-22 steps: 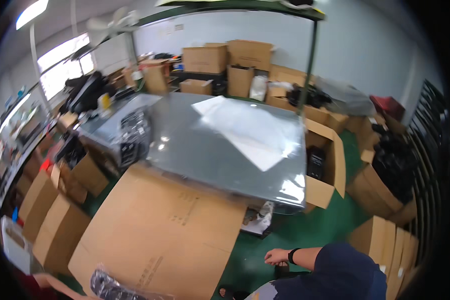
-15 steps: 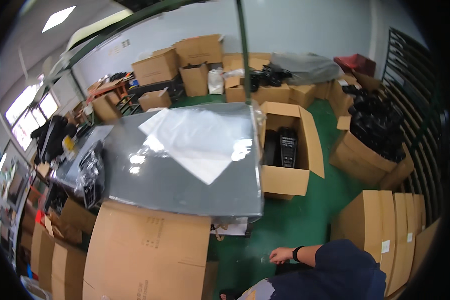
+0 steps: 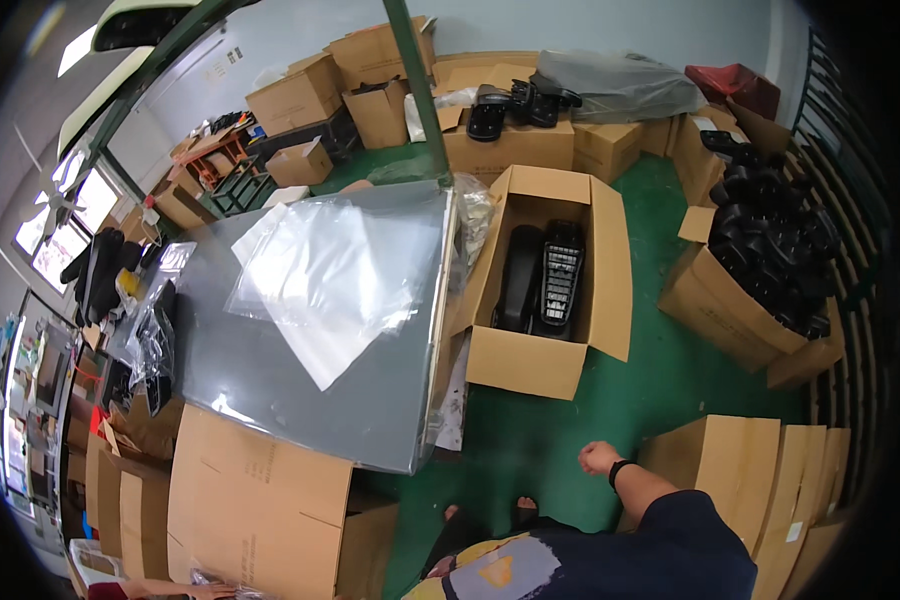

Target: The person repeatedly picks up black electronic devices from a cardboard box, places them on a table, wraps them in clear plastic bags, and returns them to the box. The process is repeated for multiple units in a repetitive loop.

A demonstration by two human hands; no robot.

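Note:
My right hand (image 3: 598,458), with a black band on its wrist, hangs over the green floor with its fingers curled in and nothing visible in them. It is nearest to an open cardboard box (image 3: 526,362) in front of it. Inside that box lie a black ribbed plastic part (image 3: 560,280) and a smooth black part (image 3: 518,275), side by side. Of my left hand (image 3: 440,567) only a small patch of skin seems to show beside my shirt; its fingers are hidden. Left of the box, a grey-topped table (image 3: 210,350) bears white translucent plastic sheets (image 3: 330,290).
A large cardboard carton (image 3: 260,490) stands against the table's near edge. At lower left is another person's hand (image 3: 205,591) with a dark red sleeve. Right lie a carton full of black parts (image 3: 770,240) and upright flat cartons (image 3: 740,470). A green post (image 3: 420,90) rises at the table's corner.
My view has turned and moved closer to the open box, whose contents show more fully. My right arm has swung forward and to the right. Another person's hand has come into view at lower left.

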